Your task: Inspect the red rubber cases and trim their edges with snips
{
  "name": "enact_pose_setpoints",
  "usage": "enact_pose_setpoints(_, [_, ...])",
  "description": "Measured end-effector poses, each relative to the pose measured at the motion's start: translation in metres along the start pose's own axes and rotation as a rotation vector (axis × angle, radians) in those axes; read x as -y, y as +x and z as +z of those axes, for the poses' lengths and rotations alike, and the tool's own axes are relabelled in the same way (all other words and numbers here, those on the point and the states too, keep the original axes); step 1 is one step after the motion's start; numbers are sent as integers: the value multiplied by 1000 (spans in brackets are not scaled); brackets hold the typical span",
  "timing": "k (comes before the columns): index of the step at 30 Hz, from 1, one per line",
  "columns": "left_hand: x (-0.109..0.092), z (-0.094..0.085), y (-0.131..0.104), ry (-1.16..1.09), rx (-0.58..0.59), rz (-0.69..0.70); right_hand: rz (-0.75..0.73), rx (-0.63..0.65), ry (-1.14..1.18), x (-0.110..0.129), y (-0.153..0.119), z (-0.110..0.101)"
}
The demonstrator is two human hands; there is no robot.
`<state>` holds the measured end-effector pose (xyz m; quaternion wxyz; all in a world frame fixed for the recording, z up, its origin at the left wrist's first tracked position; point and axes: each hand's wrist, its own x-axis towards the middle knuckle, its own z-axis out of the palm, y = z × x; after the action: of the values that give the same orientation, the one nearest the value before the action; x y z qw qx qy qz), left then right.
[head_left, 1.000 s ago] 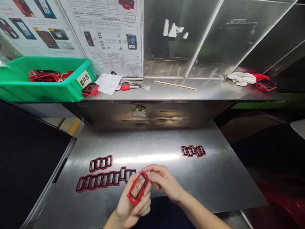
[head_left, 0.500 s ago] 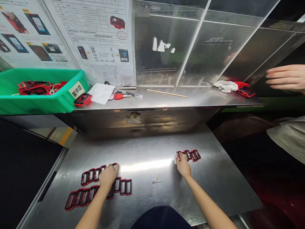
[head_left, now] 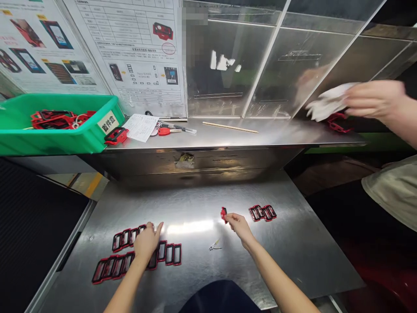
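My right hand (head_left: 239,226) pinches a small red-and-black plastic frame (head_left: 223,214) at its edge, raised over the metal table and seen nearly side-on. My left hand (head_left: 145,242) rests at the right end of the upper row of red-and-black frames (head_left: 125,238), thumb spread away from the fingers; part of that row is hidden beneath it. Below lies a longer row of like frames (head_left: 112,266), partly covered by my left wrist. To the right of my right hand sits a small group of frames (head_left: 262,212). Small nippers (head_left: 214,246) lie between my hands.
A green bin (head_left: 65,134) with red parts stands on the shelf at left. Along the shelf are a paper slip (head_left: 142,128), pens (head_left: 182,129), a red-handled tool (head_left: 164,131) and a thin stick (head_left: 230,127). At right, another person's hand (head_left: 374,100) holds a white cloth (head_left: 330,102).
My right hand has moved left from the right-hand group, taking one frame with it. My left hand's thumb and fingers have spread. The other person's hand has picked up the white cloth.
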<state>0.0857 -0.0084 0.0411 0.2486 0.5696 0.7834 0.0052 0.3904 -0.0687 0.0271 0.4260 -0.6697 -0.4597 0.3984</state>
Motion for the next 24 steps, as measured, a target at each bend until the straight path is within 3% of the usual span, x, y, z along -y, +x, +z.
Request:
enact_pose_setpoints(4, [-31,1,-31,-313,76,217,164,254,201,56,-25,21])
enact_pose_setpoints(7, [-55,-3,-67,-582,183,373,231,381,308,97,-48,24])
enact_pose_setpoints(10, [-67,-11,-101,-774,284,445,273,462,354,125,-65,22])
enact_pose_setpoints(13, [-67,-17,-123,-891,332,452,299,514,370,139,-76,21])
enact_pose_setpoints(18, [-60,-27,-138,-1010,360,366,308,564,392,146,-85,26])
enact_pose_setpoints(24, [-68,-39,-145,-1110,364,356,107,569,358,155,-91,31])
